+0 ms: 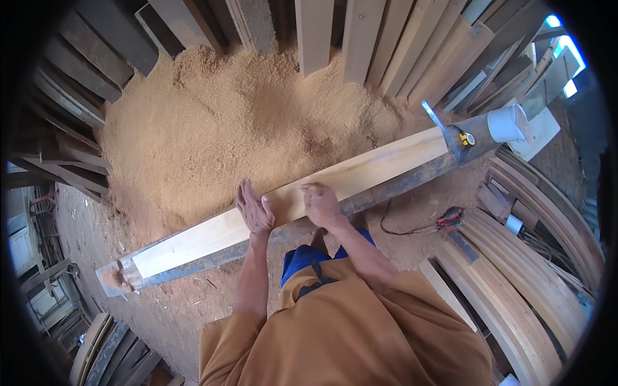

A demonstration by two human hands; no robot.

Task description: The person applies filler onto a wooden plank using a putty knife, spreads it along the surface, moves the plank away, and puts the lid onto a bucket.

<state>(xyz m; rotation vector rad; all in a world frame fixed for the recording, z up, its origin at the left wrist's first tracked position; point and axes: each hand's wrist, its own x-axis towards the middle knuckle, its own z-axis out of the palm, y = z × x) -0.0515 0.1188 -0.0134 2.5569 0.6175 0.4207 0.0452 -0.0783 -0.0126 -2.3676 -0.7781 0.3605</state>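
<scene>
A long pale wooden board (380, 163) lies slantwise across a narrow, worn bench (412, 183) in front of me. My left hand (255, 209) rests at the middle of the board, its fingers stretched out and apart. To its right, my right hand (322, 204) is over the board with fingers curled in. Whatever those fingers hold, if anything, is too small to make out. At the board's right end stands a blue metal piece (434, 114), which looks like a square. Close beside it on the bench sits a yellow and black tape measure (467, 139).
A large sawdust pile (212, 128) spreads behind the bench, with upright planks (364, 38) leaning beyond it. A whitish bucket (506, 123) is at the bench's right end. On the floor at right lie a red and black tool (449, 217) with a cord and stacked lumber (515, 276).
</scene>
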